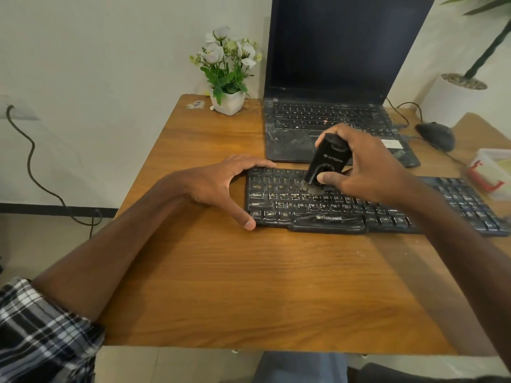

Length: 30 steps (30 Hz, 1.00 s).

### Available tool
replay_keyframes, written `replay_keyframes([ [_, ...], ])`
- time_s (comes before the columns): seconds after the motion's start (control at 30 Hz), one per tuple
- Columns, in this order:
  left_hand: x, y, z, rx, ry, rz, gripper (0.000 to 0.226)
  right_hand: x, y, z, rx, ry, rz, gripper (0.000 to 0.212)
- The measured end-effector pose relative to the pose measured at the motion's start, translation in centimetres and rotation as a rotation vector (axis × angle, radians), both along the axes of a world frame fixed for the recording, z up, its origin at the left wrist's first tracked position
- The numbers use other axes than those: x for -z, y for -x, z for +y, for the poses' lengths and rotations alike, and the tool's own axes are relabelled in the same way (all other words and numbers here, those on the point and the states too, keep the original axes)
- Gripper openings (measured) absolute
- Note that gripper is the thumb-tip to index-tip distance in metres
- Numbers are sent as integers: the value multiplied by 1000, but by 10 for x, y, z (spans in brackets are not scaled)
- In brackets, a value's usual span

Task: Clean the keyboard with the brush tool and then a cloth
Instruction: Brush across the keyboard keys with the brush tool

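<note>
Right hand (367, 167) grips the brush tool (327, 164) with fingers wrapped over the top and far side of its black body and the thumb pressed against the near lower edge; this hold keeps the tool tilted, head down, so that the bristles (312, 187) meet the upper letter rows of the keyboard (345, 208). The grip close to the bristle end appears chosen for control of pressure between the keys. Left hand (221, 186) lies spread at the left end of the keyboard, fingers extended along the far corner and thumb reaching toward the near corner; it holds nothing, and the posture looks intended to brace the keyboard against sliding while the brush works. The keyboard lies flat on the wooden bench (249, 286), just in front of an open laptop (340, 78) with a dark screen. Whitish dust shows on the keys and on the laptop's palm rest, so the brushing stage is judged to be in progress and far from complete. No cloth can be identified with certainty. A small pot of white flowers (228, 70) stands at the far left of the bench, a mouse (437, 135) lies to the right of the laptop, and a clear container (490, 172) with red clips sits at the right edge, touching or overlapping the keyboard's far end; which cannot be told.
</note>
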<state>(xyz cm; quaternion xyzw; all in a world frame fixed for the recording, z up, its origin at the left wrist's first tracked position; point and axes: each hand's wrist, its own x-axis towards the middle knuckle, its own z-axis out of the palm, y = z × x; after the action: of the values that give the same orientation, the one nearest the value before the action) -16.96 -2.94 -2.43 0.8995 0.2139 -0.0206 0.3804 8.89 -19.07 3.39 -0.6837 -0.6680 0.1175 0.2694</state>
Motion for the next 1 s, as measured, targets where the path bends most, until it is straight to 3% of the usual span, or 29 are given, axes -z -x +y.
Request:
replay_keyframes([
  [0.07, 0, 0, -1, -5, 2, 0, 125, -5, 3, 2, 24, -37, -111, 61],
  [0.2, -1, 1, -1, -7, 3, 7, 125, 2, 10, -3, -11, -38, 54, 59],
  [0.4, -1, -1, -1, -3, -1, 2, 125, -4, 7, -4, 32, -40, -151, 61],
  [0.53, -1, 0, -1, -5, 5, 5, 125, 3, 7, -6, 3, -33, 31, 58],
  [0.7, -1, -1, -1, -2, 1, 7, 125, -6, -5, -8, 80, -36, -98, 61],
  [0.83, 0, 0, -1, 5, 3, 3, 125, 1, 2, -10, 34, -21, 42, 60],
  [1.0, -1, 0, -1, 9, 15, 5, 126, 2, -15, -17, 131, -15, -33, 63],
])
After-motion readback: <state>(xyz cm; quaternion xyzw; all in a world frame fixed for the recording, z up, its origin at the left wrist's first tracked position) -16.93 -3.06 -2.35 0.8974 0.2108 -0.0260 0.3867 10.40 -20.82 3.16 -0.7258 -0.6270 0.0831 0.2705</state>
